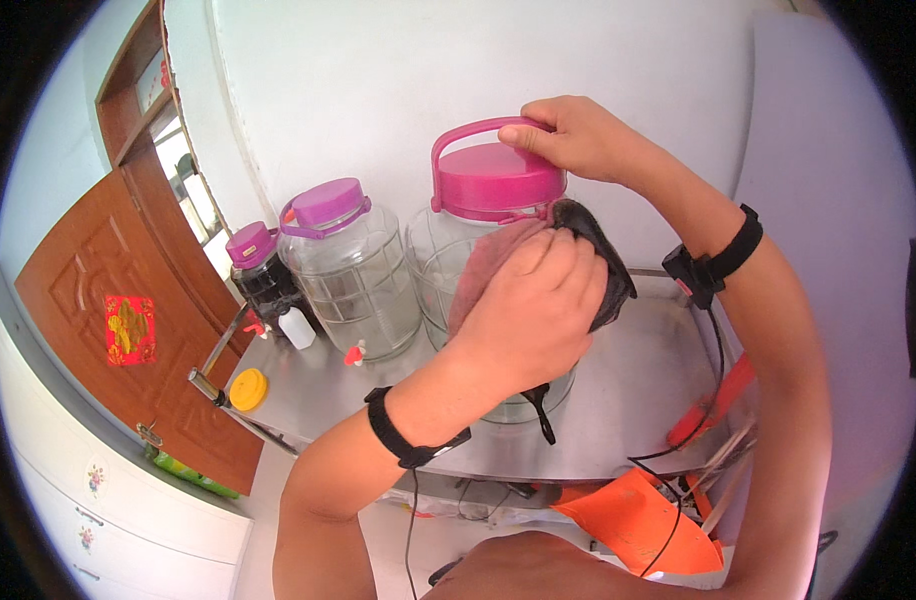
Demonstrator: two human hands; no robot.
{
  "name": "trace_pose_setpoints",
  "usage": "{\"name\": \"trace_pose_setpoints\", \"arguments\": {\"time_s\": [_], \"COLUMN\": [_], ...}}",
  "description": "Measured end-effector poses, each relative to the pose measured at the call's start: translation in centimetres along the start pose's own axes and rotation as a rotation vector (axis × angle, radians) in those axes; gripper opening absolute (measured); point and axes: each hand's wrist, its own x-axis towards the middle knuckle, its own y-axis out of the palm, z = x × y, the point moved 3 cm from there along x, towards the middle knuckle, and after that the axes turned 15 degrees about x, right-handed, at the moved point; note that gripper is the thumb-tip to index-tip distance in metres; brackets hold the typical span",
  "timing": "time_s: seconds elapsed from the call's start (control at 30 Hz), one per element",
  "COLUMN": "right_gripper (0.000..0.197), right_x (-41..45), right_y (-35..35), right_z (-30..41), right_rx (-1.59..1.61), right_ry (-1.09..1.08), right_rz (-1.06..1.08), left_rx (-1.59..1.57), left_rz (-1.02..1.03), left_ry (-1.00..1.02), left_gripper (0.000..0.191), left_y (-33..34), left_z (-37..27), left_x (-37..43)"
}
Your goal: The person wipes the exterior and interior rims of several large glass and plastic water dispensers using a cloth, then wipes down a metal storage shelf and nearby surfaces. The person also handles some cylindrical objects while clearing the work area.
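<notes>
A large glass jar [435, 259] with a pink screw lid [499, 176] stands on a stainless steel table, its front largely covered by cloth and arm. My right hand [578, 139] grips the pink carrying handle [458, 139] at the right of the lid. Against the upper side of the glass, my left hand [551, 281] presses a bunched cloth, pinkish [480, 266] on one side and dark [615, 289] on the other. A small black tap [540, 412] shows low on the jar, below my left hand.
To the left stand a clear jar [345, 277] with a purple lid and red tap, a jar of dark contents [266, 285], a white bottle [296, 328] and a yellow lid [248, 389]. Cables trail from both wrist straps. An orange sheet [638, 517] lies below the steel table's [623, 427] front edge.
</notes>
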Motion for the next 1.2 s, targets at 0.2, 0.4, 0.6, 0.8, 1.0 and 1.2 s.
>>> {"name": "trace_pose_setpoints", "arguments": {"time_s": [0.2, 0.4, 0.6, 0.8, 1.0, 1.2], "right_gripper": [0.061, 0.053, 0.061, 0.058, 0.057, 0.059], "right_x": [-0.8, -0.5, -1.0, -0.6, 0.0, -1.6], "right_y": [-0.4, 1.0, 1.1, 1.8, 2.1, 1.1], "right_z": [-0.1, 0.8, 0.9, 1.4, 0.6, 1.5], "right_rx": [-0.059, 0.028, -0.099, -0.110, -0.153, 0.072], "right_ry": [-0.004, 0.022, 0.024, -0.004, 0.028, 0.188], "right_rz": [-0.002, -0.052, -0.094, -0.168, -0.186, -0.053], "left_rx": [-0.078, -0.436, -0.351, -0.538, -0.457, -0.787], "left_rz": [-0.076, -0.082, -0.081, -0.065, -0.293, -0.193], "left_ry": [-0.183, -0.438, -0.484, -0.646, -0.484, -0.153], "left_gripper": [0.062, 0.051, 0.040, 0.044, 0.043, 0.030], "left_y": [-1.9, -0.2, 0.6, 1.9, 0.6, -2.5], "left_z": [3.2, 11.9, 11.8, 12.6, 9.2, 0.2], "left_x": [-3.5, -6.9, -6.6, -7.4, -7.0, -5.1]}}
